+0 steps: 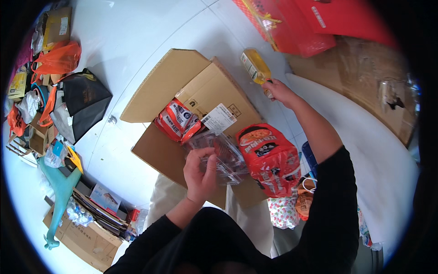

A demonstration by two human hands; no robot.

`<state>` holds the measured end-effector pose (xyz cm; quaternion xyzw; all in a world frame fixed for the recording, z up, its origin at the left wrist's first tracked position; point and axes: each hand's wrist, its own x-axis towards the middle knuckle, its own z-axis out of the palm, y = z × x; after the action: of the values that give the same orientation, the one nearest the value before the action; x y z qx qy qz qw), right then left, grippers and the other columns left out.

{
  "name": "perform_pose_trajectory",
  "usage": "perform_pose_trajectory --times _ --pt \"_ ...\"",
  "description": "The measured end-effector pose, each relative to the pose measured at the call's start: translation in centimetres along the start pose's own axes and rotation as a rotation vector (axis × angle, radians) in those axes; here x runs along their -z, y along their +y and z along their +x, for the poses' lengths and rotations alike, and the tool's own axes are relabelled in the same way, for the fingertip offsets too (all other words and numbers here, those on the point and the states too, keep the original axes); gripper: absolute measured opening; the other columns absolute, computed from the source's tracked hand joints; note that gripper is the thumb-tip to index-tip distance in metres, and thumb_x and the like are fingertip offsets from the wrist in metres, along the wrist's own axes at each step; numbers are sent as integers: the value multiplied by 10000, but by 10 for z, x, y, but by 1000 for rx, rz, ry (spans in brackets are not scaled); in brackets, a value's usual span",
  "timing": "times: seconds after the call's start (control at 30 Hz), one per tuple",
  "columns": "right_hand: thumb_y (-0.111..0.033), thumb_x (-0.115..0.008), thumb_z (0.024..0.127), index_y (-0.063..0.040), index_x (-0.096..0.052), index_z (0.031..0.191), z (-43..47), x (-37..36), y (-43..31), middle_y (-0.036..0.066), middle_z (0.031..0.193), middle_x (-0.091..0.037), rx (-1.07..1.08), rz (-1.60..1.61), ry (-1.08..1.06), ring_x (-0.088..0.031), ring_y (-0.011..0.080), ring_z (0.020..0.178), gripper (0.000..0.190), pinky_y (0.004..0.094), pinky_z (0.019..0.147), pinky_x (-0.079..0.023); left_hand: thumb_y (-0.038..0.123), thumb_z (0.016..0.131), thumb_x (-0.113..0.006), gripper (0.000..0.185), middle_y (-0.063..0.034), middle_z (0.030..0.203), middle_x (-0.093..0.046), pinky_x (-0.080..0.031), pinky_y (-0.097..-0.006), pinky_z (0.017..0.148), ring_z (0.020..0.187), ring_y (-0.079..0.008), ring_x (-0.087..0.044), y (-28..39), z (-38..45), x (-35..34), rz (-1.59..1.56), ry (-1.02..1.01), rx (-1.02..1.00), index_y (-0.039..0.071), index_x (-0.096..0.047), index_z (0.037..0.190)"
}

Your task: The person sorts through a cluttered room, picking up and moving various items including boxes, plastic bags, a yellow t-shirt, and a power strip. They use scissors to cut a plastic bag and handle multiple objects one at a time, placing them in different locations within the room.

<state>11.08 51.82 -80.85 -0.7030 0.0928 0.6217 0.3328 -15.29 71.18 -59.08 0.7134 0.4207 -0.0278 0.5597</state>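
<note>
My right hand [279, 91] grips the neck of a plastic bottle of yellow liquid [256, 65], held out over the floor beyond the box. An opened cardboard box [164, 82] lies before me with its flaps spread. My left hand [202, 174] is over the box, fingers curled and apart, near a clear plastic container [219, 150]; whether it touches the container is unclear. A red and white packet [178, 121] lies in the box at the left. A large red food packet [270, 159] rests at the box's right side.
A black bag [85, 102] and an orange plastic bag [61, 58] stand among clutter at the left. Below them are a teal giraffe figure [60, 191] and a flat carton [85, 239]. Red bags [294, 30] and brown cardboard [349, 75] are at upper right, beside a white curved surface [362, 147].
</note>
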Motion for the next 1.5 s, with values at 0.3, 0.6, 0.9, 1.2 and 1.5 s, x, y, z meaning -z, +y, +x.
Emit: perform_pose_trajectory --times 0.3,0.6,0.9,1.2,1.5 --pt "-468 -657 867 16 -467 1234 -311 -119 -99 227 958 -653 318 -610 56 -650 378 923 637 428 765 -525 324 906 -665 736 -150 1449 -446 -349 -371 1099 1326 -231 -428 84 -29 6 -1267 -453 349 7 -320 1473" --pt "-373 -890 565 -31 -203 1497 -340 -134 4 236 1369 -433 341 -837 833 -441 424 1245 1207 514 1024 -385 130 895 -627 209 -38 811 -599 -503 -361 892 710 -155 -588 65 -56 148 -1008 -82 933 58 -541 1071" --pt "-304 -839 645 -21 -420 1348 -295 -126 71 202 1153 -603 309 -375 799 -607 368 1051 865 414 884 -506 68 881 -611 189 -40 789 -564 -469 -304 728 678 -139 -539 51 -49 157 -541 -393 771 17 -544 1050" --pt "-251 -799 690 -28 -549 1137 -303 -153 105 158 1009 -690 99 58 806 -670 342 943 559 403 848 -519 153 753 -730 314 -30 836 -616 -472 -277 609 704 -145 -582 31 52 41 103 -471 123 33 -648 1032" --pt "-65 -713 778 -14 -578 1199 -347 -190 171 92 1037 -696 347 520 838 -658 165 949 445 305 848 -507 182 850 -624 301 -80 947 -617 -545 -374 729 843 -227 -625 6 103 4 -364 -558 612 43 -566 1111"
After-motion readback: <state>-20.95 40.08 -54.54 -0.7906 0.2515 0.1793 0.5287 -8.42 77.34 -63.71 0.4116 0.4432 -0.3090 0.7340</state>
